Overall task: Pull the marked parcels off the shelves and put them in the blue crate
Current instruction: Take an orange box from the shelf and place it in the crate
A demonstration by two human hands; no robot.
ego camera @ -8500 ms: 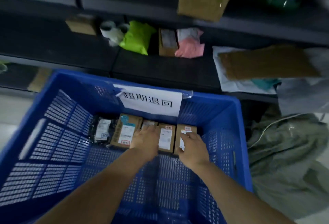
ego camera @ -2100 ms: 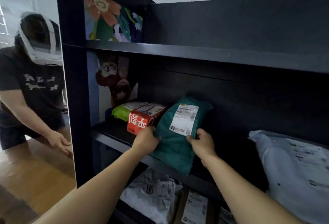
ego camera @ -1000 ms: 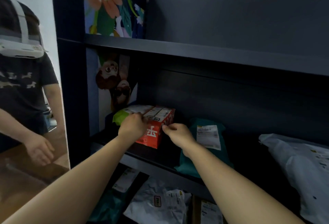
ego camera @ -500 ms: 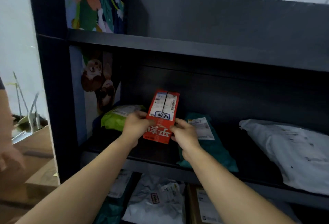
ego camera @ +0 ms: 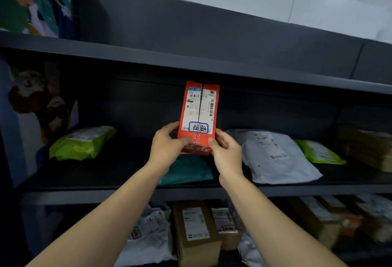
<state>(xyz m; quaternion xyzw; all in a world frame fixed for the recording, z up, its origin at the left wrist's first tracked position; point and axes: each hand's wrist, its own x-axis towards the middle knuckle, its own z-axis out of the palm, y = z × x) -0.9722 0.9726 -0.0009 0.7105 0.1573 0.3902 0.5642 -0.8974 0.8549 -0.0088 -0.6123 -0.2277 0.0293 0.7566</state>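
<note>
Well left of the red parcel [ego camera: 199, 116], a lime-green bag [ego camera: 82, 142] lies on the dark shelf [ego camera: 84, 181]. The left hand [ego camera: 167, 146] grips the parcel's lower left edge. The parcel is held upright above the shelf board, and its label with a blue-framed handwritten mark faces the camera. Just below it lies a teal bag [ego camera: 186, 170]. The right hand [ego camera: 226, 152] grips its lower right edge. Right of the parcel lie a white mailer [ego camera: 275, 156], then another green bag [ego camera: 318, 152].

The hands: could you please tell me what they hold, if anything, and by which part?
The left hand and right hand grip the red box at its lower end.
</note>
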